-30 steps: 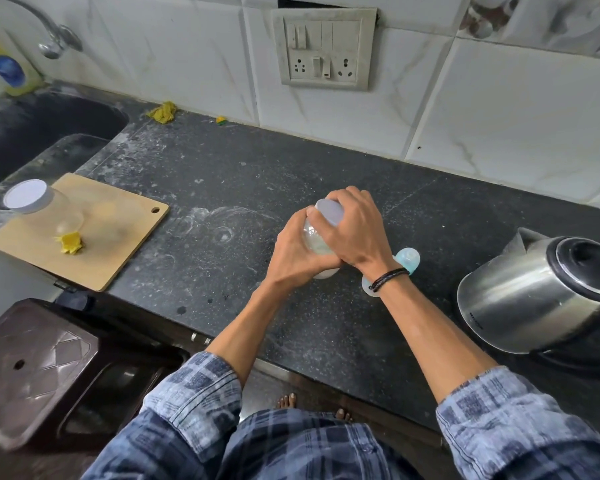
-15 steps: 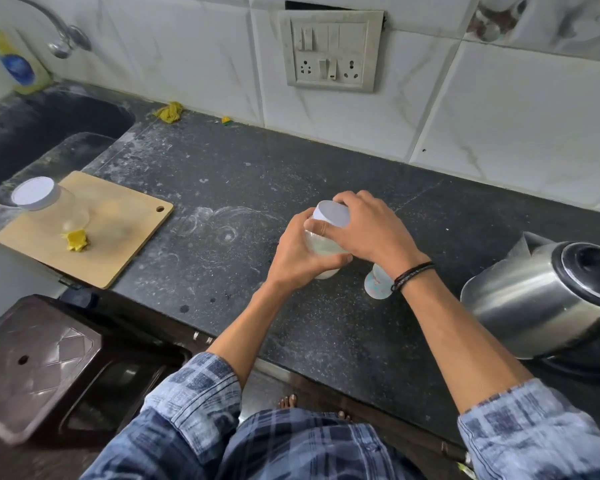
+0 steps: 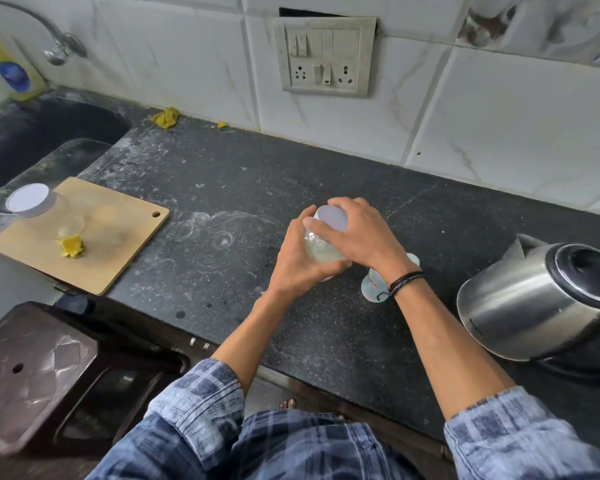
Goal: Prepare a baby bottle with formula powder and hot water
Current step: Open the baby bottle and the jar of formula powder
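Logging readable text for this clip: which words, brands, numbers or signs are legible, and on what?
None legible.
kettle: small dark brand mark low on its steel side, too small to read.
yellow bottle beside the sink: blue label, too blurred to read.
switch plate: no lettering visible.

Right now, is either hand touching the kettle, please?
No, the left hand and right hand both grip the bottle, apart from the kettle.

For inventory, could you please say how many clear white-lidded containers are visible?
2: one container on the wooden cutting board, second container gripped by left hand and right hand.
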A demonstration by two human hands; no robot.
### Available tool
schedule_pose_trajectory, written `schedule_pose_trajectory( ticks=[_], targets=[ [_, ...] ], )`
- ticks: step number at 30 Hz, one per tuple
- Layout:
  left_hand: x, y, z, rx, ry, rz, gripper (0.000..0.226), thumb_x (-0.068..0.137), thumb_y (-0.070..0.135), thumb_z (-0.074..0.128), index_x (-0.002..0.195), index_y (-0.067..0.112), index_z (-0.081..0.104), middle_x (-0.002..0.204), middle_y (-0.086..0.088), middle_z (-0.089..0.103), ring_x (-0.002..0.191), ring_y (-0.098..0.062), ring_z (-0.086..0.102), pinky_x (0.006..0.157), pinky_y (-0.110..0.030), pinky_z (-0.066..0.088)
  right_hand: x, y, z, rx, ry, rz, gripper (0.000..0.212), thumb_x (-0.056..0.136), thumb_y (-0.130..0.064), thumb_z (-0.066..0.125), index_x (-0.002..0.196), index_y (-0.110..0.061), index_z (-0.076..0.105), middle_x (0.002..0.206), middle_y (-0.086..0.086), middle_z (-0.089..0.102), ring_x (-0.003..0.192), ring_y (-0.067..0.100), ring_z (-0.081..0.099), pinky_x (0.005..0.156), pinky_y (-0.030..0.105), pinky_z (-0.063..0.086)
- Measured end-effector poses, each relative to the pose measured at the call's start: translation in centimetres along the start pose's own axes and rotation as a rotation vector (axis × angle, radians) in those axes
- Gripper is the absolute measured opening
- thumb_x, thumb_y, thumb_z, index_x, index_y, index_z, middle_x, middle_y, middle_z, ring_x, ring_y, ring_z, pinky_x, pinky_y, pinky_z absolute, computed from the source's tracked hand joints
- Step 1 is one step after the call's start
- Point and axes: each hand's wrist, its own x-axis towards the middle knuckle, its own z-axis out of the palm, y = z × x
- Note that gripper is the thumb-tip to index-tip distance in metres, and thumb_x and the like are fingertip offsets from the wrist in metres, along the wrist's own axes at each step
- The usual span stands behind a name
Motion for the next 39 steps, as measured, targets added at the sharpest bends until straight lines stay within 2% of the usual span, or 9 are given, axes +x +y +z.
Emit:
schedule_pose_trajectory(
  ticks=[7,12,14,17,20,23,29,36,39],
  targets=[
    [-0.5,-1.7,0.4,0.025,-0.065,-0.006,0.108,0.063,0.037,0.095,0.152,0.031,0.033,0.135,0.012,0.047,0.121,0.009,0.047,0.091,-0.008,0.041,-0.1,-0.3,-0.7,0.196,-0.194,-0.004,0.056,0.088,-0.021,0.071,0.143,-0.023,0.057,0.147,-0.001,0.047,0.131,0.014,0.050,0.103,0.027,0.041],
    [-0.8,-2.4,0.7,0.021,-0.028,-0.033,0.117,0.064,0.041,0.094,0.157,0.026,0.025,0.148,0.010,0.039,0.128,0.003,0.042,0.103,-0.020,0.039,0.1,-0.2,-0.5,-0.004,-0.152,0.181,0.083,0.080,-0.066,0.073,0.143,-0.015,0.056,0.144,0.005,0.057,0.126,0.025,0.060,0.096,0.040,0.051],
    [-0.8,-2.6,0.7,0.032,-0.030,-0.034,0.118,0.065,0.041,0.094,0.157,0.025,0.023,0.149,0.010,0.037,0.130,0.002,0.041,0.103,-0.020,0.038,0.0,-0.3,-0.4,-0.024,-0.145,0.161,0.067,0.079,-0.057,0.077,0.128,-0.012,0.065,0.122,0.006,0.068,0.107,0.026,0.066,0.091,0.046,0.055],
    [-0.6,-2.8,0.8,0.051,-0.032,-0.026,0.117,0.064,0.045,0.093,0.157,0.024,0.025,0.147,0.011,0.038,0.134,-0.003,0.041,0.108,-0.028,0.042,0.2,-0.2,-0.9,0.085,-0.225,0.111,0.068,0.078,-0.028,0.081,0.141,-0.022,0.056,0.136,-0.001,0.057,0.113,0.017,0.058,0.094,0.035,0.051],
    [-0.2,-2.8,1.2,0.092,-0.007,-0.017,0.113,0.062,0.049,0.091,0.154,0.028,0.029,0.148,0.011,0.040,0.137,-0.009,0.035,0.114,-0.040,0.039,0.5,-0.1,-0.6,0.099,-0.250,0.117,0.085,0.077,-0.034,0.086,0.151,-0.026,0.045,0.152,0.001,0.037,0.123,0.017,0.050,0.098,0.032,0.044],
    [0.1,-2.9,1.4,0.136,0.014,-0.031,0.110,0.059,0.056,0.089,0.151,0.036,0.032,0.144,0.016,0.043,0.133,-0.012,0.029,0.113,-0.046,0.037,0.6,0.0,0.2,-0.018,-0.138,0.159,0.079,0.078,-0.052,0.082,0.145,-0.026,0.049,0.144,0.002,0.048,0.121,0.022,0.055,0.096,0.037,0.047],
    [0.8,-3.7,1.3,0.135,-0.042,-0.026,0.106,0.058,0.059,0.090,0.146,0.041,0.034,0.137,0.018,0.045,0.127,-0.009,0.031,0.110,-0.046,0.040,0.6,-0.1,0.1,0.028,-0.211,0.048,0.068,0.079,-0.013,0.080,0.138,-0.033,0.053,0.138,-0.003,0.044,0.127,0.024,0.048,0.099,0.038,0.048],
    [1.2,-4.6,1.1,0.133,-0.103,-0.010,0.100,0.058,0.056,0.091,0.141,0.047,0.036,0.133,0.022,0.045,0.123,-0.005,0.032,0.109,-0.046,0.042,0.7,0.7,1.1,-0.037,-0.107,0.179,0.079,0.078,-0.049,0.083,0.147,-0.033,0.048,0.142,0.000,0.044,0.125,0.025,0.053,0.094,0.035,0.043],
    [1.3,-4.9,1.1,0.120,-0.138,0.003,0.099,0.059,0.052,0.092,0.140,0.047,0.036,0.129,0.024,0.044,0.120,0.003,0.032,0.109,-0.044,0.041,0.6,0.9,1.2,-0.040,-0.081,0.152,0.067,0.079,-0.039,0.082,0.140,-0.033,0.055,0.127,-0.005,0.048,0.118,0.021,0.055,0.085,0.029,0.038]
  ],
)
